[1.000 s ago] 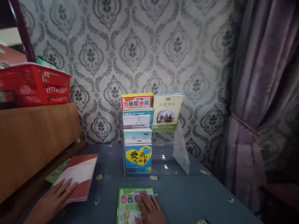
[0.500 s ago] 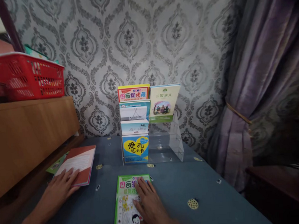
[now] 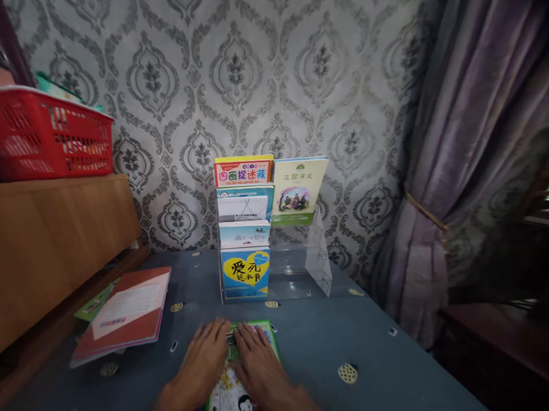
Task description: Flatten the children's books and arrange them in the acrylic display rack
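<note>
A green-bordered picture book (image 3: 231, 388) lies flat near the front of the table, a cartoon figure on its cover. My right hand (image 3: 261, 369) rests flat on its upper cover, fingers stretched out. Beside it, my left hand (image 3: 204, 359) lies with extended fingers over the book's upper left edge; the hands hide much of the title. Behind the book stands a clear acrylic book rack (image 3: 320, 255). Its left column holds several books, with a blue book with a yellow heart (image 3: 245, 274) lowest. A pale green book (image 3: 299, 189) sits in the upper right slot.
Left of my hands, a stack of books with a red-brown cover (image 3: 145, 316) lies over a green book (image 3: 95, 301). A wooden cabinet (image 3: 50, 242) bearing a red basket (image 3: 75, 136) borders the table's left side. A purple curtain (image 3: 423, 240) hangs at the right.
My left hand has left the red-brown book stack and moved right onto the green-bordered book. My right hand stays on that book. The view has shifted slightly.
</note>
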The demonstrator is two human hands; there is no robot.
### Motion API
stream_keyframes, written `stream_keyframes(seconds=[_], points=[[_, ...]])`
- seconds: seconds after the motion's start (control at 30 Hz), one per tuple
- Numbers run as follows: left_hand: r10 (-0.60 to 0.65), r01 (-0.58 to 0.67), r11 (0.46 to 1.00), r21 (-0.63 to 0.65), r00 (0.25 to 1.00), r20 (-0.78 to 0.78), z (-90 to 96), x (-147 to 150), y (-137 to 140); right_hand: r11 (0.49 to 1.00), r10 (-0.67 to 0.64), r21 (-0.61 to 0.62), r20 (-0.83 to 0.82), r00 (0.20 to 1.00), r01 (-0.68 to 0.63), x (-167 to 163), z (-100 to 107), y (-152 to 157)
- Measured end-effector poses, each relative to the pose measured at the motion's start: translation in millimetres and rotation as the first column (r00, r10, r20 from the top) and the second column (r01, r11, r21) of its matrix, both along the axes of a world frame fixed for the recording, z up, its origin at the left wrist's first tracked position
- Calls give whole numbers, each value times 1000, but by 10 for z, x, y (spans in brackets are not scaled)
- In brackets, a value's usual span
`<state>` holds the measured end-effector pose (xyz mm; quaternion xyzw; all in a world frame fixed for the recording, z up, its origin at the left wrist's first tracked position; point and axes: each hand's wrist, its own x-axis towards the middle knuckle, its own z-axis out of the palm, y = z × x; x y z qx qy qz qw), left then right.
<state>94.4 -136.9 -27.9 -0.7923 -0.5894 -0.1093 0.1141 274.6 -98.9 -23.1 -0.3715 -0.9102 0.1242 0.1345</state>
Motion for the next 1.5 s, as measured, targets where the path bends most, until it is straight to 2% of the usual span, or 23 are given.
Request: stream_keyframes(seconds=[0.1,0.33,0.53,0.73,0.97,1.13,1.27,1.37,1.5], points=[[24,-22,998,-58,999,34,-84,130,56,1000,-4,-24,11,1000,4,-14,-30,2],[42,-44,999,25,996,78,-298,74,83,1000,-19,-12,-3,1000,19,3,-46,34],[64,-67,997,42,995,80,-437,48,138,994,-106,-11,8,994,106,103,40,109],[61,-62,998,18,996,69,-406,31,134,996,-88,-21,9,996,88,147,78,117],[50,-53,998,23,992,114,-358,42,124,988,-152,-15,33,988,153,219,-42,189],[23,-19,1000,-19,969,245,-247,-62,96,991,-109,-72,27,994,111,279,-84,271],[-48,83,993,-82,933,357,-245,-246,120,989,-78,-129,-91,993,65,399,-195,388],[-72,116,989,-96,923,379,-258,-309,123,993,-70,-104,-88,994,61,463,-233,364],[-71,112,990,-90,925,373,-253,-292,113,995,-93,-27,9,996,93,482,-174,143]])
